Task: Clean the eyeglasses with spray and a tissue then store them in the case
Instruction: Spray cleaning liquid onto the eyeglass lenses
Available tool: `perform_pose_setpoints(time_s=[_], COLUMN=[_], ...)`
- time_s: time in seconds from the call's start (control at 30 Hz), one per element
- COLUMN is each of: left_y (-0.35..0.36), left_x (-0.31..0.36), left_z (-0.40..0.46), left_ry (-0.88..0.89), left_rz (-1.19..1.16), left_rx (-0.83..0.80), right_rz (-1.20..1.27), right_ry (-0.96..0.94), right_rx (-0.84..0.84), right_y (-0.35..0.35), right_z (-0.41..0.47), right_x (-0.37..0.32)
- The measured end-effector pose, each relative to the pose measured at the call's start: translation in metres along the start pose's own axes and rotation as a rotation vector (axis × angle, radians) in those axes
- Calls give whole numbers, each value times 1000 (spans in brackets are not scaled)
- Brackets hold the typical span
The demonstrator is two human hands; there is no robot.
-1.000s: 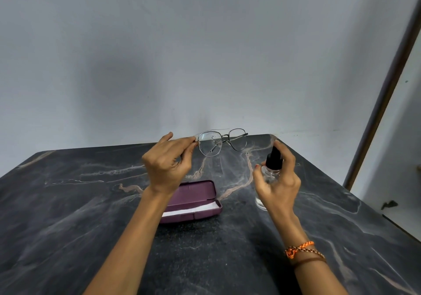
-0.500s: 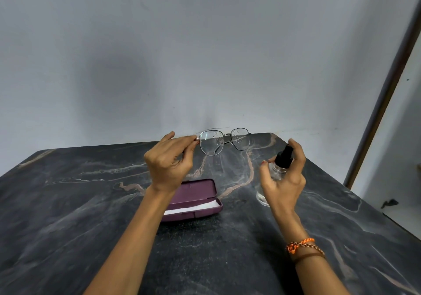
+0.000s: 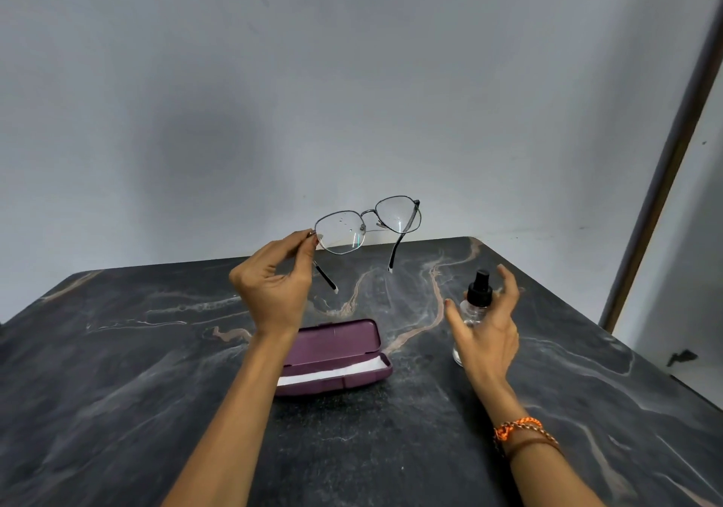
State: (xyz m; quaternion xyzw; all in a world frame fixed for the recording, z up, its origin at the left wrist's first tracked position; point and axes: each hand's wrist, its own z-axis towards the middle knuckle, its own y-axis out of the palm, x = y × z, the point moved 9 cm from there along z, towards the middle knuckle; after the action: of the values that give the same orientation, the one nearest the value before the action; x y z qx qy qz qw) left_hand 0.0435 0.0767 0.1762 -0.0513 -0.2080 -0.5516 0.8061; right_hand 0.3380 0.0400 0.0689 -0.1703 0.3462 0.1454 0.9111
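My left hand (image 3: 274, 283) pinches the thin dark metal eyeglasses (image 3: 367, 224) by one corner, high over the purple case (image 3: 332, 354), so the wet lenses face me, while my right hand (image 3: 487, 330) opens off the small clear spray bottle (image 3: 475, 311).

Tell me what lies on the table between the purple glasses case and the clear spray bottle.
Nothing: in the head view, only bare dark marble tabletop separates the purple glasses case from the clear spray bottle.
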Motion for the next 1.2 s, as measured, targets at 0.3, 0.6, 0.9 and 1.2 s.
perform_pose_setpoints(time_s=[0.3,0.6,0.9,1.2], left_y=[-10,-26,-60,-83], left_x=[2,0,-60,-99], left_z=[11,19,21,12], left_ry=[35,53,-168,-284], left_rz=[-2,25,-21,4], left_rx=[10,58,92,130], right_rz=[-42,-83,127,-178], right_ry=[-6,-473,-238,-107], right_rx=[132,192,-333,-786], right_y=[-14,-17,62,88], right_z=[-1,-26,-49,-47], right_x=[-13,-79,-94,-63])
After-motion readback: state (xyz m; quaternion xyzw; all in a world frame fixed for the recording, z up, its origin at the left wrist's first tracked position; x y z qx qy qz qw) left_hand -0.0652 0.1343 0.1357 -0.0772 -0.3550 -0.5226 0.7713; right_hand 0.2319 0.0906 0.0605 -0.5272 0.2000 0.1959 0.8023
